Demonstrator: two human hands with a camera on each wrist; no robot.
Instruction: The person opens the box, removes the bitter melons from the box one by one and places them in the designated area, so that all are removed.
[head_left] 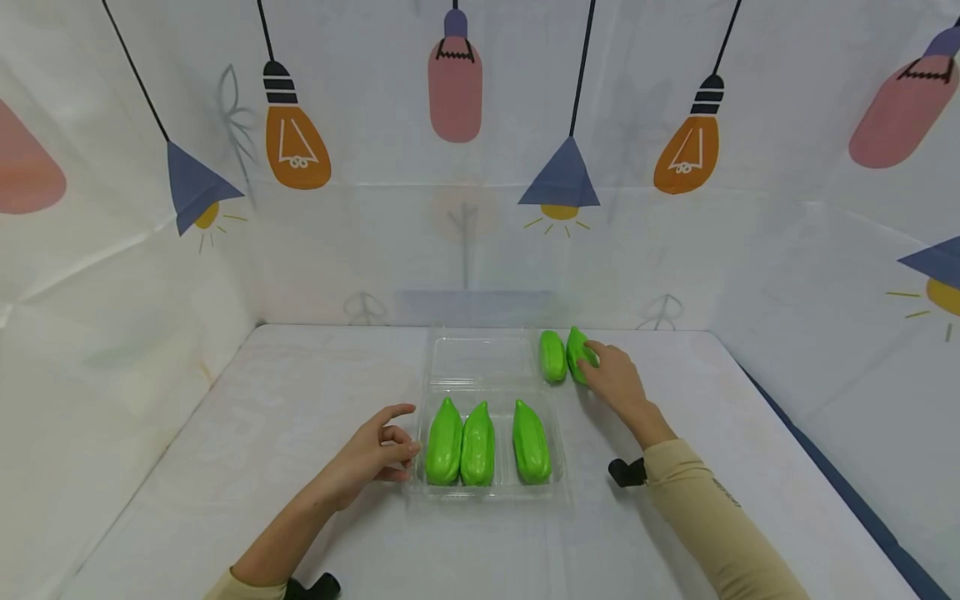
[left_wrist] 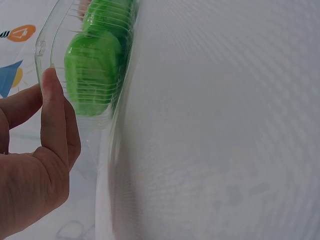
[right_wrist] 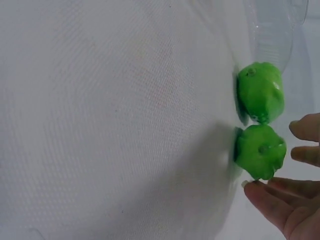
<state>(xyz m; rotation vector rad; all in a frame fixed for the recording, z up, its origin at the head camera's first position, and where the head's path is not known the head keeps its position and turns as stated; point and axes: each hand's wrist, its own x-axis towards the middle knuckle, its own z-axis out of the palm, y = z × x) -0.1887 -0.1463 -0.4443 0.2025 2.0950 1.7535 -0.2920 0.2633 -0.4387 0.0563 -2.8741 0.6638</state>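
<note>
A clear plastic clamshell box (head_left: 495,492) lies on the table with its lid (head_left: 483,358) folded back. Inside are three glossy, ridged green fruits like starfruit: two side by side at the left (head_left: 444,442) (head_left: 478,444) and one at the right (head_left: 532,443), a gap between. My left hand (head_left: 371,454) pinches the box's left rim. Right of the lid lie two more such fruits (head_left: 553,357) (right_wrist: 260,150). My right hand (head_left: 617,379) is around the farther-right one. In the right wrist view its fingers (right_wrist: 306,154) stand spread, with a gap to the fruit.
A white cloth covers the table (head_left: 300,392). White fabric walls printed with lamps and bulbs (head_left: 297,150) stand behind it and at both sides. Black mounts (head_left: 627,472) sit at my wrists. A dark blue strip (head_left: 817,467) runs along the table's right edge.
</note>
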